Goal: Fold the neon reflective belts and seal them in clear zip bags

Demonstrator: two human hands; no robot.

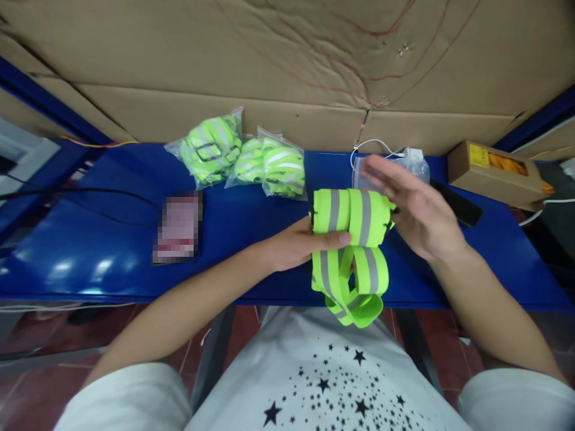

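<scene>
Neon-yellow reflective straps [366,218] with grey stripes are folded into a bundle, with loops [372,272] hanging below it. My left hand [303,244] grips the bundle from the left, thumb across its front and the other fingers hidden behind. On the right, my right hand [420,209] is raised beside the bundle's right end, fingers stretched out and slightly blurred. Whether its fingertips touch the strap edge I cannot make out. Behind that hand lies a clear plastic bag [358,173], partly covered.
Clear bags of similar straps [211,149] [284,167] lie at the back of the blue table [112,239]. A blurred-out phone-like object [177,227] is at left. At right are a dark flat object [458,203], a white charger with cable [411,154] and a cardboard box [494,173].
</scene>
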